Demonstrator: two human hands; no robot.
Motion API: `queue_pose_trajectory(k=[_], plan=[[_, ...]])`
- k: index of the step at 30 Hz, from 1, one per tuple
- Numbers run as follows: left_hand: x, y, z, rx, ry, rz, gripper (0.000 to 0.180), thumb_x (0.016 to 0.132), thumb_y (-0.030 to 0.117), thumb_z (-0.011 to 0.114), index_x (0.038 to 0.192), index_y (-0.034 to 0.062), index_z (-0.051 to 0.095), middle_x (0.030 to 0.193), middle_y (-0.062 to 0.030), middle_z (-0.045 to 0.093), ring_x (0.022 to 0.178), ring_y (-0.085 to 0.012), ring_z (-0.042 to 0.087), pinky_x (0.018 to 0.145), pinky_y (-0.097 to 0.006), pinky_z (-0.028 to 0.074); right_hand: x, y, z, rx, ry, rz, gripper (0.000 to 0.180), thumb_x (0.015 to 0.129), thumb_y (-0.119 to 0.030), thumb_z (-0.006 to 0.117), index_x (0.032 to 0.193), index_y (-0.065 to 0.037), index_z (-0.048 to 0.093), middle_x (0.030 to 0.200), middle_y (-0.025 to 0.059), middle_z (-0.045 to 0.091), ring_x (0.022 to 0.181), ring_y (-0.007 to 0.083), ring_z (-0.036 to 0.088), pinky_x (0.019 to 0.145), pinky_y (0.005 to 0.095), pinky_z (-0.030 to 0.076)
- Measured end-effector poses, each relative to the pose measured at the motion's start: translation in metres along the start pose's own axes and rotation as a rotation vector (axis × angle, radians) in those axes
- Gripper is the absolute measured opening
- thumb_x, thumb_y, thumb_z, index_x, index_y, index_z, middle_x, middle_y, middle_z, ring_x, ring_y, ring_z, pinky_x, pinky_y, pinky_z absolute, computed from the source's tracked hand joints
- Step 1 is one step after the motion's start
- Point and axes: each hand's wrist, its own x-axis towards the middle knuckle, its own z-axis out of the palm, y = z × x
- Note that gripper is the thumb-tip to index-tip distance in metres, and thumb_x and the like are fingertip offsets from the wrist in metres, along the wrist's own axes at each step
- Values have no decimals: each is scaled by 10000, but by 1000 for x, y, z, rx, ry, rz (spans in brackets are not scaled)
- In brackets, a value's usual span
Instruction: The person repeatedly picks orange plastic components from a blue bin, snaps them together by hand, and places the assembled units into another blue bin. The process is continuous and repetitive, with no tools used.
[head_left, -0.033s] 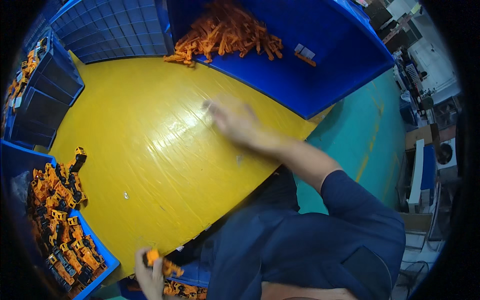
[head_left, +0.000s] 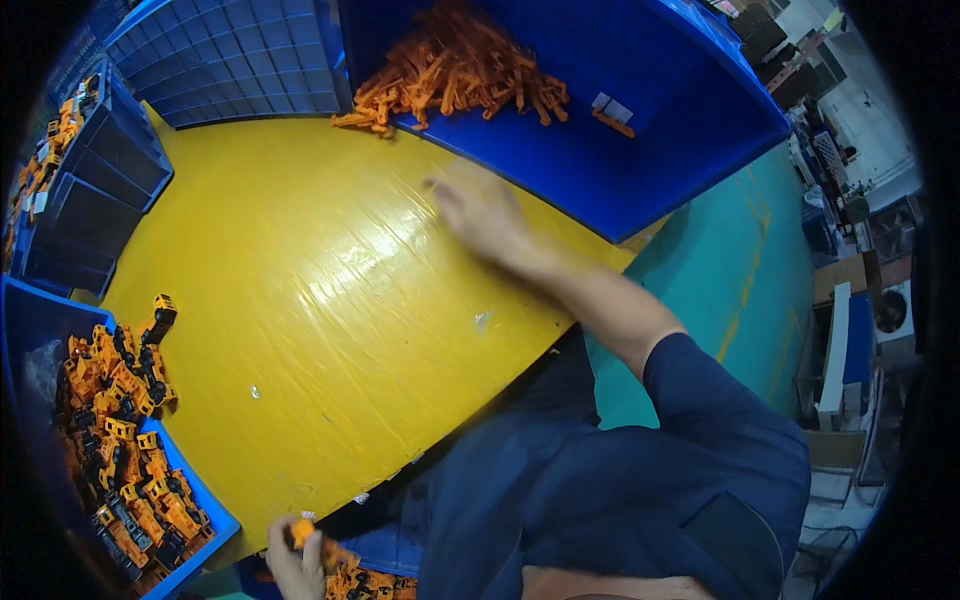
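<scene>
At the lower left, my left hand (head_left: pixel 295 568) is closed on an orange toy truck (head_left: pixel 303 532), held beyond the near edge of the yellow table (head_left: pixel 230 240). Below and beside it, more orange toy trucks (head_left: pixel 372 584) lie in a blue container at the bottom edge. My right hand (head_left: pixel 478 210) is over the far part of the table, close to the front edge of a large blue bin (head_left: pixel 690 150). Its fingers look bent but are smeared by motion, and nothing shows in them. Inside that bin lies a heap of slender orange plastic parts (head_left: pixel 460 75).
A blue bin (head_left: pixel 185 555) at the left overflows with orange and black toy trucks (head_left: pixel 125 440), some lying on the table. Behind it stands a dark blue crate (head_left: pixel 95 215) of similar pieces. A ribbed blue crate (head_left: pixel 230 60) is at the back. Green floor (head_left: pixel 700 270) shows at right.
My right hand has moved slightly away from me, toward the large blue bin. My left hand has shifted a little lower, still with the toy truck.
</scene>
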Motion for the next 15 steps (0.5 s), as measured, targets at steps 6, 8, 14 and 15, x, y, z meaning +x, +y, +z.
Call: queue_pose_trajectory(k=[6,8,14,15], plan=[[-105,-87,-32,1068,34,-973,529,954,425,771,1261,16,637,1115,-245,731,1044,-408,693,911,-466,551,99,70,-8,-272,256,178,324,968,-260,701,1244,-95,661,1096,130,736,1047,339,713,890,481,565],[-100,-80,-17,667,253,-634,568,949,430,777,1306,15,622,1125,-247,731,1049,-397,703,913,-464,561,107,69,-5,-328,215,201,371,947,-308,726,1242,-96,653,1026,110,755,1009,345,725,865,481,567],[-29,3,7,206,148,-249,488,980,278,762,1342,-16,616,1147,-249,727,1053,-343,722,890,-404,568,125,75,5,-301,244,280,349,937,-304,720,1214,-102,651,942,95,778,948,349,739,794,490,570],[-23,17,4,260,86,-346,490,975,302,759,1320,-22,628,1157,-276,718,1080,-386,714,904,-445,562,122,78,4,-275,230,335,334,939,-291,715,1207,-100,653,951,99,780,951,347,739,788,491,571]])
